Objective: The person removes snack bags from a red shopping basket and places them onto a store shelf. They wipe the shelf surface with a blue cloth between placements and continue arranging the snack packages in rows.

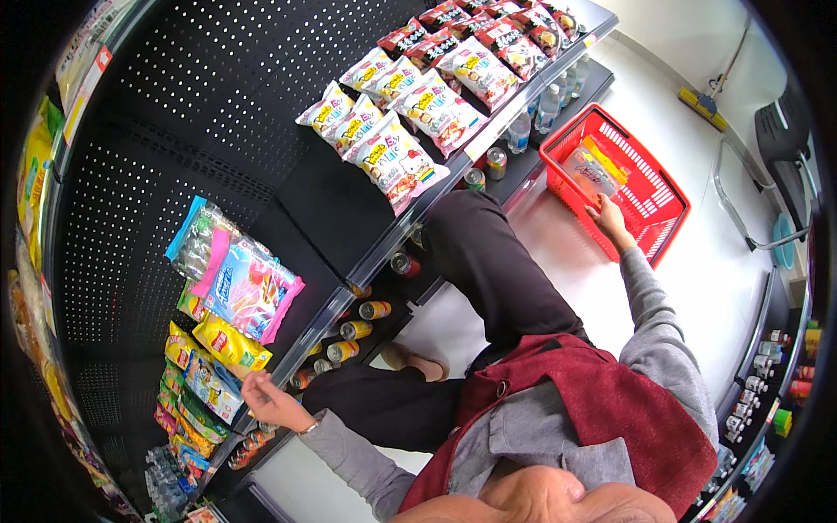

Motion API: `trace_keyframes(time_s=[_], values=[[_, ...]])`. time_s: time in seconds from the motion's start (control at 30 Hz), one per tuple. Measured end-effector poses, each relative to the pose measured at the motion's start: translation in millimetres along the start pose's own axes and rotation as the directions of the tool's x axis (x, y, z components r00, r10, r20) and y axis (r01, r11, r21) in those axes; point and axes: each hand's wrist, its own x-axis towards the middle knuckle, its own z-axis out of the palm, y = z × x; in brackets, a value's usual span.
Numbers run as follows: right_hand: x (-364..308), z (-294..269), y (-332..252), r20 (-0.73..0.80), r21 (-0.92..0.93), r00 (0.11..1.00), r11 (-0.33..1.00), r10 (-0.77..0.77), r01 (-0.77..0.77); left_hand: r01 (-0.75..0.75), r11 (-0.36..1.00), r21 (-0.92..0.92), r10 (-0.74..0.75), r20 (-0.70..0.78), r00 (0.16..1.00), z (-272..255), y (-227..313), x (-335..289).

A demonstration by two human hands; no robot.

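Observation:
My right hand [613,221] reaches over the near rim of a red shopping basket [670,228]. Its fingers are closed at the lower edge of a flat, partly clear package [590,174] with yellow and orange parts, tilted inside the basket. At the shelf's front edge, my left hand [272,403] is held with loosely bent fingers apart and nothing visible in them. Nearest to it are a yellow snack bag [228,342] and a blue-and-white snack bag [212,383]. Behind these lies a pink-and-blue pouch [251,288] on a clear package with a blue edge [202,242].
White snack bags [397,161] and red-and-black packets [510,45] stand in rows along the black shelf [296,209]. Below are drink cans [356,329] and water bottles [547,109]. A chair [780,131] and broom [703,108] stand at the right; another stocked shelf [757,383] is lower right.

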Motion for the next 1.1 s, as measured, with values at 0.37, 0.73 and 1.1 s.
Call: trace_keyframes(time_s=[0.37,0.73,1.1], values=[[23,53,-4,-0.004,-0.159,1.000,0.987,0.003,-0.003,0.083,0.905,0.418,-0.299,0.485,0.822,-16,-36,-35],[-110,90,-89,0.207,0.061,0.921,0.944,-0.329,0.324,0.242,0.870,0.429,-0.450,0.491,0.746,-21,-61,-27],[-142,127,-95,0.184,0.240,0.922,0.925,-0.340,0.294,-0.141,0.680,0.719,-0.528,0.615,0.586,-9,-50,-16]])
